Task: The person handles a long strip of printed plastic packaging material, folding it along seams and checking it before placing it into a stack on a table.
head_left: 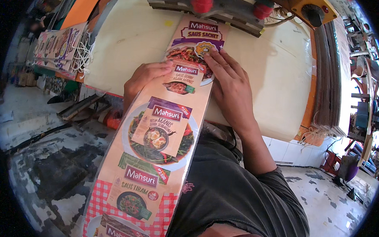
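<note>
A long printed display strip (156,119), glossy at its edges and covered with sauce packets and plates of food, runs from the worktable down toward my lap. Its far end lies close to the dark press bar (236,21) of a machine; whether it reaches under the bar I cannot tell. My left hand (145,78) grips the strip's left edge with curled fingers, the thumb hidden. Flat on the strip's upper right side rests my right hand (230,81), its fingers stretched out over the picture. The strip's near part hangs past the table edge, beside my dark shirt.
The machine has red knobs (202,3) and a yellow control box (311,7) with a black dial. A cream sheet covers the worktable (276,86). Similar printed strips with white strings (62,47) lie at the left. Stacked brown boards (326,76) stand at the right.
</note>
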`<control>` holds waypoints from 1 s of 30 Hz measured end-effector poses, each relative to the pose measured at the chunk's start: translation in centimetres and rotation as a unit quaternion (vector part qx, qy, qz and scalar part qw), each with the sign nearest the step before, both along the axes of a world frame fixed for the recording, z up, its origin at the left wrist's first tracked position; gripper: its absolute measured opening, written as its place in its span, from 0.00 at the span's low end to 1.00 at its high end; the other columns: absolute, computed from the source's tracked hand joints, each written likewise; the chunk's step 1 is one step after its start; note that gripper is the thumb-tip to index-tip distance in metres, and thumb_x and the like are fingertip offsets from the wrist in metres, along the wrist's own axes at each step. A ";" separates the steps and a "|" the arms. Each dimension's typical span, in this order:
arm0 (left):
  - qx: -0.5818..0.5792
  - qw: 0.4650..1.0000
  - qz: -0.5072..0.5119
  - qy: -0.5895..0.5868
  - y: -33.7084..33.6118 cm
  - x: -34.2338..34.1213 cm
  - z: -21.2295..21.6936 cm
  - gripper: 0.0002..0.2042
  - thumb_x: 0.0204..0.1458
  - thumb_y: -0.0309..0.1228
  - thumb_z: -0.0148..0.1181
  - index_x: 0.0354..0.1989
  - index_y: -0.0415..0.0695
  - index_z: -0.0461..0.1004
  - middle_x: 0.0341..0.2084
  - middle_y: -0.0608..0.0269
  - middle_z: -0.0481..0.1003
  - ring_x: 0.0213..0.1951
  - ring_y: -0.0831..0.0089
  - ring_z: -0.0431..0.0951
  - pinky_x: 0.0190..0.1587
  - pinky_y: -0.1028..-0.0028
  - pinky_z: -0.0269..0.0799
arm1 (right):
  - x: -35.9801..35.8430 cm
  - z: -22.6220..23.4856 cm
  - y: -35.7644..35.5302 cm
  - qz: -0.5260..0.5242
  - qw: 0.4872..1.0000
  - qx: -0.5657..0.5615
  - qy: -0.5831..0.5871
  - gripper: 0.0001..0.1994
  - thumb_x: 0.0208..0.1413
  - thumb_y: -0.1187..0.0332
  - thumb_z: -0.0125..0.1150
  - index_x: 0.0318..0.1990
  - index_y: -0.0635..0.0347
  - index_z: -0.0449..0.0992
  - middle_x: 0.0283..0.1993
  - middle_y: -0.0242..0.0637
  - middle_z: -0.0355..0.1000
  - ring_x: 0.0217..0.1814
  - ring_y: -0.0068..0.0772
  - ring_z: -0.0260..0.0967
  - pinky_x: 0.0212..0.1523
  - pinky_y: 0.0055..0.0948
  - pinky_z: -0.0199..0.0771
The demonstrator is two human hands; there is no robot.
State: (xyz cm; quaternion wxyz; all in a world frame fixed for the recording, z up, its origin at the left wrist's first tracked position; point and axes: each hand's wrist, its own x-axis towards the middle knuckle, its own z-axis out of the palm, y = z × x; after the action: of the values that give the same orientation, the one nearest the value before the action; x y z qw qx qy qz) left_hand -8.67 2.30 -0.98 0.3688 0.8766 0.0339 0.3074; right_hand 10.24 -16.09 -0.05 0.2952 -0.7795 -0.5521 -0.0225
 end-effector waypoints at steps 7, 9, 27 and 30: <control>-0.005 0.999 0.027 -0.016 0.1 -0.2 -1.0 0.23 0.42 0.30 0.76 0.48 0.35 0.79 0.50 0.47 0.81 0.54 0.59 0.81 0.58 0.66 0.75 | -0.2 0.0 0.3 -0.003 1.000 0.003 -0.010 0.27 0.51 0.75 0.63 0.62 0.54 0.75 0.69 0.37 0.70 0.74 0.41 0.64 0.68 0.43 0.64; -0.013 1.000 0.027 -0.007 -0.1 -0.2 -0.9 0.21 0.45 0.28 0.73 0.48 0.33 0.79 0.51 0.45 0.80 0.55 0.58 0.80 0.60 0.65 0.74 | -0.1 -0.1 0.3 -0.003 1.000 0.002 -0.012 0.27 0.51 0.75 0.63 0.62 0.55 0.75 0.69 0.37 0.70 0.74 0.41 0.64 0.68 0.43 0.64; -0.036 0.999 0.032 -0.020 -0.1 -0.3 -1.0 0.23 0.43 0.32 0.75 0.49 0.36 0.79 0.51 0.48 0.80 0.55 0.59 0.80 0.59 0.66 0.74 | -0.3 0.3 0.3 0.001 1.000 0.001 -0.012 0.28 0.51 0.75 0.64 0.63 0.55 0.75 0.69 0.37 0.70 0.73 0.41 0.64 0.68 0.44 0.65; -0.054 0.998 0.033 -0.024 -0.1 -0.3 -1.5 0.23 0.43 0.32 0.75 0.49 0.35 0.79 0.51 0.48 0.80 0.55 0.59 0.80 0.59 0.66 0.74 | -0.3 0.2 0.3 0.000 1.000 0.001 -0.014 0.28 0.50 0.75 0.64 0.63 0.55 0.75 0.69 0.37 0.71 0.73 0.42 0.64 0.68 0.44 0.65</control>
State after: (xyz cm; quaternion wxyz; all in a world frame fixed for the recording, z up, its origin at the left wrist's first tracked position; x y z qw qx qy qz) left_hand -8.97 2.21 -2.48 0.4060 0.8462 0.0710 0.3377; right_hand 9.95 -15.80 0.17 0.2884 -0.7789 -0.5559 -0.0340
